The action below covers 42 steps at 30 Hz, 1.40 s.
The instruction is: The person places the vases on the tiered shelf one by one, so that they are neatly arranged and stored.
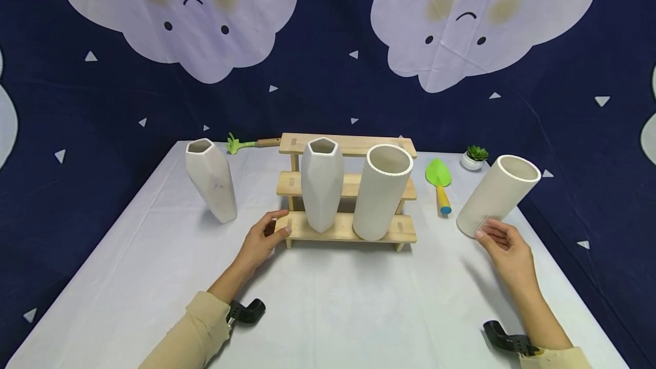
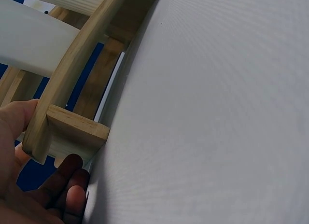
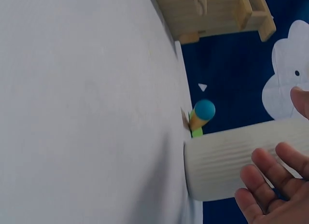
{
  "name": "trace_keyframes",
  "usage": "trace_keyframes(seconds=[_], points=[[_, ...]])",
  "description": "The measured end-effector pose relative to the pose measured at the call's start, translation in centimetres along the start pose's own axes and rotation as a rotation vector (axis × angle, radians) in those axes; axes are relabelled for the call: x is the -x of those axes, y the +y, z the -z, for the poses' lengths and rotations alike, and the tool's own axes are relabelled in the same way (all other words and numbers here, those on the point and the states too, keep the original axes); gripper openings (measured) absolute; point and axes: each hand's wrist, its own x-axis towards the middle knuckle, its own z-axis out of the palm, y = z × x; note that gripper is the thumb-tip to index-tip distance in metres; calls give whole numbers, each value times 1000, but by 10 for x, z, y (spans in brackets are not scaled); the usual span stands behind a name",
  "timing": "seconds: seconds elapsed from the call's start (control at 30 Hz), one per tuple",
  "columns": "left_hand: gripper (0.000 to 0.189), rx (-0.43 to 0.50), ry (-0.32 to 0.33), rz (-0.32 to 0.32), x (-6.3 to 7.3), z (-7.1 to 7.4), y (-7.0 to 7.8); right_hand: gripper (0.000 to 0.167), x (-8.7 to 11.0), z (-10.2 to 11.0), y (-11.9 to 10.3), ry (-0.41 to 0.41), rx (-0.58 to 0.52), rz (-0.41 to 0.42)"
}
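My left hand (image 1: 260,242) grips the left end of the bottom step of a three-tier wooden stand (image 1: 328,236); the left wrist view shows its fingers around the board end (image 2: 41,132). On that step stand a white faceted vase (image 1: 322,187) and, to its right, a white cylindrical vase (image 1: 381,195). Off to the right, my right hand (image 1: 509,255) is beside the lower part of a ribbed white cylindrical vase (image 1: 497,195). Its fingers (image 3: 273,168) are spread and loosely bent in front of the vase; whether they touch it is unclear.
Another faceted vase (image 1: 212,181) stands left of the stand. A green hand rake (image 1: 251,143) lies behind it. Between the stand and the right vase is a green trowel (image 1: 439,181) with a yellow handle. A small potted succulent (image 1: 474,158) sits at the back right.
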Motion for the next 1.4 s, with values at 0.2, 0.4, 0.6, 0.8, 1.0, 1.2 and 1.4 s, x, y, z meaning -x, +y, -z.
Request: trace_keyframes(seconds=[0.2, 0.4, 0.6, 0.8, 1.0, 1.2, 1.4], points=[[45, 4, 0, 4, 0, 0, 0, 47, -5, 5, 4, 90, 16, -103], [44, 9, 4, 3, 0, 0, 0, 56, -11, 8, 4, 136, 20, -170], [45, -1, 6, 0, 0, 0, 0, 66, -20, 9, 5, 143, 40, -235], [44, -1, 5, 1, -1, 0, -1, 72, -29, 7, 6, 135, 53, -269], [46, -7, 9, -4, -2, -1, -3, 77, -37, 4, 2, 114, 39, -277], [46, -8, 7, -4, -1, -1, -2, 79, -44, 2, 2, 108, 40, -283], [47, -5, 3, -11, -1, -1, -1, 80, -48, -2, 1, 112, 49, -273]])
